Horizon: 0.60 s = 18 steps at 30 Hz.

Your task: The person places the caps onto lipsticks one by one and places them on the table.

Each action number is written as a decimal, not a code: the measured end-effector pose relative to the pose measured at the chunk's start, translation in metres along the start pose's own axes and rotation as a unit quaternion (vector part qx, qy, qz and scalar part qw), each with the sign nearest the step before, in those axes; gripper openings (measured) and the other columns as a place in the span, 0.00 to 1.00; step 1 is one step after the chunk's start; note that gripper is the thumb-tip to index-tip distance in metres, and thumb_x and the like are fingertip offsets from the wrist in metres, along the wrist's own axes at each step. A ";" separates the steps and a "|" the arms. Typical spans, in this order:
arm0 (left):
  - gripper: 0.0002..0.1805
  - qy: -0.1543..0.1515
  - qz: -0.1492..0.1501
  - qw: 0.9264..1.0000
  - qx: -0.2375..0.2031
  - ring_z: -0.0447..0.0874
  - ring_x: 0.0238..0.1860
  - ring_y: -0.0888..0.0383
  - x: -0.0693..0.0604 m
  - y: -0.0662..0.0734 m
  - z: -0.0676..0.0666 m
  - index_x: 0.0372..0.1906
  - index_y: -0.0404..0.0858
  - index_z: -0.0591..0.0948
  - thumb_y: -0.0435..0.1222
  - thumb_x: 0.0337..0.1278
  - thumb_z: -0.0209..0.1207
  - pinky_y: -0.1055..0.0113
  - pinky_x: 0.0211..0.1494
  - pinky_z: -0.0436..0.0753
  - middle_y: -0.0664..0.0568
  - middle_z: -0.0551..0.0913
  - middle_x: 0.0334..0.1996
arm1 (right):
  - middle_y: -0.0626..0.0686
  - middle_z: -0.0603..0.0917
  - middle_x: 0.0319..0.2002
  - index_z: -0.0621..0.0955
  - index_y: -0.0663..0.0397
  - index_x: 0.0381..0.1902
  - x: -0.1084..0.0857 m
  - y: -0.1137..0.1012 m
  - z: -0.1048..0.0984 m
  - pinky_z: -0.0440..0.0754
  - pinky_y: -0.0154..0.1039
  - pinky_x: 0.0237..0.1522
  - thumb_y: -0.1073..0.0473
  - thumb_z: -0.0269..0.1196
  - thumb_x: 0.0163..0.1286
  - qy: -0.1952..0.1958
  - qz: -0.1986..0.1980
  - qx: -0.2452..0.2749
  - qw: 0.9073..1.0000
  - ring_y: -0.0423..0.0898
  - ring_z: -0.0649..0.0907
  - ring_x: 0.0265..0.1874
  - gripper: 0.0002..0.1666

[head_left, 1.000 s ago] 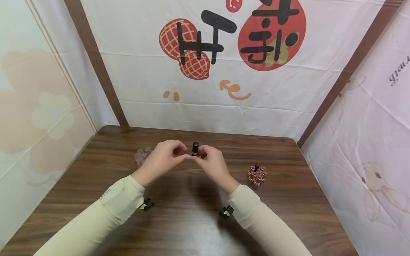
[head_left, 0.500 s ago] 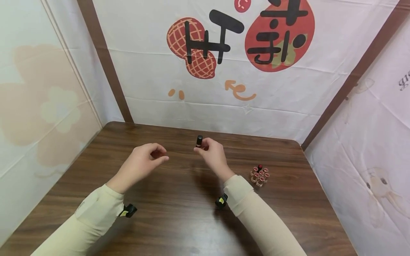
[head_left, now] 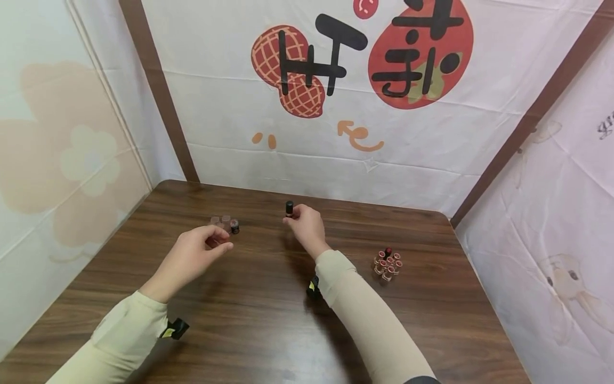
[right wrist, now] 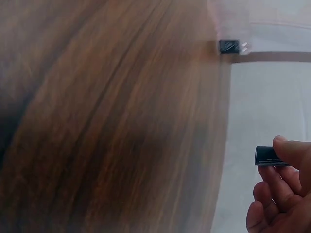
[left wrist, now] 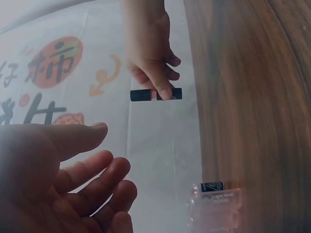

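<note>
Head view gives me the change at once: a second ago both hands met around the black tube (head_left: pixel 289 207), and now the left hand (head_left: pixel 189 253) has drawn off toward the lower left, leaving the right hand (head_left: pixel 309 226) alone with it. That shift also brings part of the clear holder (head_left: pixel 215 220) into sight left of centre, with a small dark tube (head_left: pixel 234 226) at its right edge, behind the left fingertips. For the work in hand, I judge the handling is now one-handed, with the left free. I have the right thumb and fingers pinching the black tube upright, just below the frame's middle, the sleeved forearm (head_left: pixel 369 320) slanting up from the lower right. My left wrist view shows the left thumb spread away from loosely bent fingers, gripping nothing and apart from the clear holder at bottom right. Right of centre in the head frame, a red-topped cluster (head_left: pixel 388 265) stands untouched.
</note>
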<state>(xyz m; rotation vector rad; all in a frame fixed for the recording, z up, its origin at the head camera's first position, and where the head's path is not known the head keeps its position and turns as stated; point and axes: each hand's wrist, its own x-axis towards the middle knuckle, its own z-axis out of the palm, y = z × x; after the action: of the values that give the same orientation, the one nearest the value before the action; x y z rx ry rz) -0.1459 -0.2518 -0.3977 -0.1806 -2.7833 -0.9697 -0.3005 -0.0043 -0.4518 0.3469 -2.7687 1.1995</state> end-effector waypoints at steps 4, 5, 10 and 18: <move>0.13 0.003 -0.005 1.000 0.004 0.84 0.40 0.55 -0.005 -0.007 -0.001 0.47 0.40 0.85 0.44 0.66 0.67 0.56 0.46 0.81 0.52 0.88 0.39 | 0.45 0.88 0.40 0.86 0.45 0.43 0.006 0.003 0.007 0.84 0.45 0.43 0.49 0.73 0.66 -0.002 0.018 -0.015 1.000 0.43 0.86 0.38 0.12; 0.14 0.003 -0.007 1.000 0.006 0.84 0.40 0.55 -0.006 -0.009 -0.001 0.47 0.40 0.85 0.45 0.66 0.67 0.56 0.46 0.81 0.52 0.88 0.39 | 0.45 0.88 0.40 0.86 0.45 0.43 0.008 0.004 0.008 0.83 0.45 0.44 0.49 0.73 0.66 -0.006 0.024 -0.018 1.000 0.44 0.86 0.38 0.12; 0.14 0.003 -0.015 1.000 0.010 0.84 0.40 0.55 -0.010 -0.016 -0.002 0.47 0.40 0.85 0.45 0.66 0.67 0.55 0.45 0.81 0.51 0.88 0.39 | 0.47 0.89 0.42 0.86 0.45 0.42 0.016 0.006 0.014 0.83 0.46 0.43 0.49 0.74 0.66 -0.022 0.064 -0.018 0.998 0.47 0.86 0.40 0.11; 0.12 0.005 -0.019 1.000 0.015 0.84 0.40 0.55 -0.014 -0.023 -0.003 0.45 0.41 0.86 0.44 0.65 0.68 0.55 0.45 0.80 0.52 0.87 0.38 | 0.48 0.88 0.39 0.86 0.46 0.38 0.024 0.010 0.022 0.83 0.49 0.44 0.52 0.75 0.64 -0.012 0.098 -0.022 0.995 0.50 0.86 0.39 0.09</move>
<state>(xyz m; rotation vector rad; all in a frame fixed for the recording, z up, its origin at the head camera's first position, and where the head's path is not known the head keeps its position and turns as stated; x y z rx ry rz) -0.1362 -0.2721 -0.4125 -0.1193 -2.8000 -0.9353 -0.3265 -0.0181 -0.4693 0.0882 -2.9014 1.1765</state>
